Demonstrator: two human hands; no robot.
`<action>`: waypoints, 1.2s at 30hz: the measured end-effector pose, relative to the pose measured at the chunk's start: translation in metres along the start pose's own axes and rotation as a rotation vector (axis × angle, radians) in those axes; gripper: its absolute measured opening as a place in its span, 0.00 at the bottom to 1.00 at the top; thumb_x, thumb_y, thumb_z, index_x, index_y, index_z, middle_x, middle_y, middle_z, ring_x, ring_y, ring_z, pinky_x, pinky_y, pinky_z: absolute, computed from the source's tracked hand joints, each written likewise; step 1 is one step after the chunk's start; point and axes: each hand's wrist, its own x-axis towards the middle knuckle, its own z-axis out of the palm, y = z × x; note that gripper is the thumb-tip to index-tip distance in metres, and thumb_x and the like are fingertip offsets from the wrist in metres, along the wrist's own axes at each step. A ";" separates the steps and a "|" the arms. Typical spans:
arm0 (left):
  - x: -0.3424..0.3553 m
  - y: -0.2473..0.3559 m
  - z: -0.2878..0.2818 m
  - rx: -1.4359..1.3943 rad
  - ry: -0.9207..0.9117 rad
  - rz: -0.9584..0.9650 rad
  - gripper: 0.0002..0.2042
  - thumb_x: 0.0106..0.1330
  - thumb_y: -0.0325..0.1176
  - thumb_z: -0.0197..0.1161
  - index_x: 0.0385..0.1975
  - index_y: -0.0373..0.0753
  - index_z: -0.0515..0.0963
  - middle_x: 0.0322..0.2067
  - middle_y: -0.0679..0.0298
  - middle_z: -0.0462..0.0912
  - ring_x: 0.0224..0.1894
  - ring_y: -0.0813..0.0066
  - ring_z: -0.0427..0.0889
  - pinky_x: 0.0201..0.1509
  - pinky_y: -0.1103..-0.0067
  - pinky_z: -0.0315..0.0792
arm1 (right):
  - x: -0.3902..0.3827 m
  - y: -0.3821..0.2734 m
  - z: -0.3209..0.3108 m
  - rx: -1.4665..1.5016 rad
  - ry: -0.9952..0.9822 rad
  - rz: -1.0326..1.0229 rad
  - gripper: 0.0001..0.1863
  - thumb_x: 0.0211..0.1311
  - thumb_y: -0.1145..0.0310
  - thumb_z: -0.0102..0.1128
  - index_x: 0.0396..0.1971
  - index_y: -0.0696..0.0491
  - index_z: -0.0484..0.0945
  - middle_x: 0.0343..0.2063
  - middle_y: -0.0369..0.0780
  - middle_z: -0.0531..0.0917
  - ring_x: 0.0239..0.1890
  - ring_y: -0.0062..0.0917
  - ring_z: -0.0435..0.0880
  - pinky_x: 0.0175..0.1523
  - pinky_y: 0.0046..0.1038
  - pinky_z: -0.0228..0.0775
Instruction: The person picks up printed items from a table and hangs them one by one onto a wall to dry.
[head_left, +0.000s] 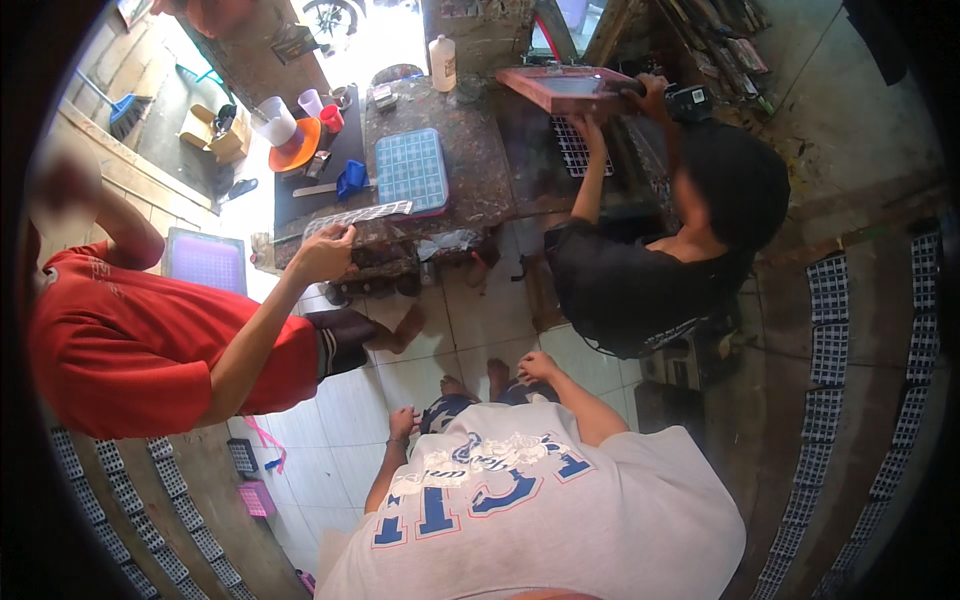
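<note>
My left hand (403,423), with a dark band at the wrist, hangs beside my left thigh. Its fingers are loosely bent and I see nothing in them. Over my right thigh is my right hand (538,367), its fingers slightly bent and holding nothing visible. Both are nearest to my patterned dark shorts (440,413). At the table, a person in red holds the edge of a printed white sheet (360,215) with one hand. Across from them, a person in black holds up a pink-framed printing screen (570,90) over a dark sheet with a white grid (580,147).
The stained worktable (475,140) carries a blue gridded stack (412,170), a bottle (442,63), an orange hat-shaped item (294,147) and cups. A purple-meshed frame (207,262) leans at left. Rows of printed sheets (828,320) lie on boards at both sides. A broom (122,108) stands far left.
</note>
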 end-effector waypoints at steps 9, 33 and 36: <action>0.035 -0.039 0.035 0.028 -0.233 0.131 0.08 0.54 0.36 0.57 0.32 0.42 0.74 0.35 0.65 0.78 0.29 0.76 0.77 0.30 0.76 0.73 | 0.022 0.017 -0.048 -0.171 -0.062 -0.001 0.11 0.52 0.64 0.57 0.33 0.54 0.79 0.24 0.37 0.82 0.20 0.20 0.78 0.24 0.23 0.70; -0.087 -0.015 0.071 -0.002 0.539 0.242 0.18 0.53 0.46 0.54 0.20 0.35 0.79 0.20 0.53 0.80 0.26 0.58 0.80 0.35 0.68 0.71 | 0.120 -0.023 0.012 -0.712 -0.614 -0.200 0.15 0.55 0.61 0.47 0.31 0.55 0.79 0.30 0.43 0.82 0.35 0.31 0.80 0.40 0.35 0.71; -0.124 -0.046 0.072 0.156 0.557 0.160 0.16 0.55 0.43 0.52 0.24 0.37 0.80 0.26 0.48 0.80 0.32 0.55 0.80 0.39 0.67 0.72 | 0.121 -0.057 0.049 -0.731 -0.680 -0.181 0.17 0.55 0.58 0.48 0.33 0.55 0.79 0.30 0.44 0.82 0.34 0.32 0.80 0.39 0.36 0.71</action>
